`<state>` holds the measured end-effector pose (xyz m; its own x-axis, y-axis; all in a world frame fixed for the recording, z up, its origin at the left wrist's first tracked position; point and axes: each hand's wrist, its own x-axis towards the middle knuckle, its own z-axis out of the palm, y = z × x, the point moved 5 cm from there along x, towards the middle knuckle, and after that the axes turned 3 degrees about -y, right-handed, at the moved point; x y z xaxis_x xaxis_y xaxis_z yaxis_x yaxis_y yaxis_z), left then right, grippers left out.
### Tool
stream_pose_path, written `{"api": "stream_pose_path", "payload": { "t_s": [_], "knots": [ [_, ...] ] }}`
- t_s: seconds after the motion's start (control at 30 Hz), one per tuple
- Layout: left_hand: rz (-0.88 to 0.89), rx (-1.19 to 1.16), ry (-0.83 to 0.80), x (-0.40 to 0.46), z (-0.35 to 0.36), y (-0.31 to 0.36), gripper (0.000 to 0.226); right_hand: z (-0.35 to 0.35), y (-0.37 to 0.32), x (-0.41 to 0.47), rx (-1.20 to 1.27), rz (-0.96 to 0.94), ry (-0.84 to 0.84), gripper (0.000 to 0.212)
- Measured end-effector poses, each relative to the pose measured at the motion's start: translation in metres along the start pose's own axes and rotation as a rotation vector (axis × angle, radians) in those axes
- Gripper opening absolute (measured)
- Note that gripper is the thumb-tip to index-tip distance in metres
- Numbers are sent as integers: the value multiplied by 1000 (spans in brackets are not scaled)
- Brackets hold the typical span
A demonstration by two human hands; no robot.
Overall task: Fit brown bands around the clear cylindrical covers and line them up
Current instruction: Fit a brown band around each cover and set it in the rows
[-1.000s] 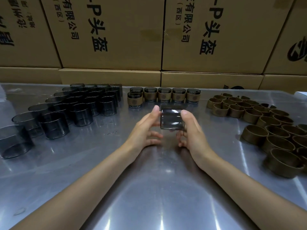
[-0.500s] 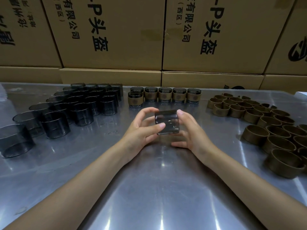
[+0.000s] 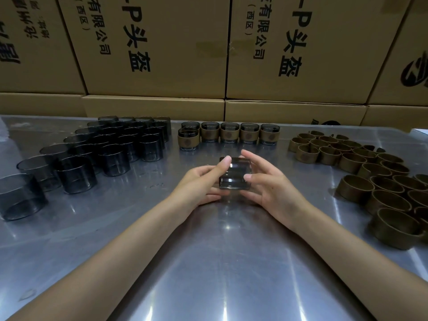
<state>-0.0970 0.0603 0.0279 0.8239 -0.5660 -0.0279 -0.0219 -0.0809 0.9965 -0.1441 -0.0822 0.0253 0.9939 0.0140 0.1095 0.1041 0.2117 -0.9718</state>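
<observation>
Fingers [image 3: 225, 163] of both hands are pinching one bare clear cover [image 3: 235, 173] above the surface [image 3: 220, 262] at centre. Six banded covers [image 3: 229, 133] are lining up at twelve o'clock; unbanded covers [image 3: 111, 147] at ten and loose brown bands [image 3: 375, 177] at three are waiting.

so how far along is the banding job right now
Done: about six banded covers lined up at the back. In hand: one bare clear cover, held between the left hand and right hand, no band on it yet. Left: a large batch of unbanded covers and a pile of loose brown bands. Early days.
</observation>
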Motion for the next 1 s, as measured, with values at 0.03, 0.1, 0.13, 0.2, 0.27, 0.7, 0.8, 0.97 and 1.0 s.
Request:
{"api": "stream_pose_path", "payload": {
  "t_s": [0.03, 0.1, 0.13, 0.2, 0.27, 0.7, 0.8, 0.97, 1.0],
  "knots": [
    [2, -30, -11, 0, -1, -1, 70, 0, 0, 0, -7, 6, 13, 54],
    [31, -133, -37, 1, -5, -4, 65, 0, 1, 1, -19, 37, 34, 48],
    [58, -185, -61, 1, -7, -6, 62, 2, 1, 1, -29, 59, 36, 47],
    [115, -266, -131, 0, -9, -6, 58, 4, 2, 1, -56, 89, 36, 52],
    [152, -300, -180, -1, -9, -5, 63, 5, 2, 2, -91, 94, 41, 47],
    [8, 34, -17, 3, -2, -3, 77, -3, -1, 1, 127, -27, -49, 57],
    [43, -60, 11, 4, -4, -6, 65, -1, 0, 1, 66, -63, -38, 57],
    [247, -116, 95, 0, -9, -6, 72, 12, 1, -1, -570, -209, 114, 63],
    [284, -72, 98, -1, -8, -5, 74, 13, 2, -2, -657, -223, 136, 65]
  ]
}}
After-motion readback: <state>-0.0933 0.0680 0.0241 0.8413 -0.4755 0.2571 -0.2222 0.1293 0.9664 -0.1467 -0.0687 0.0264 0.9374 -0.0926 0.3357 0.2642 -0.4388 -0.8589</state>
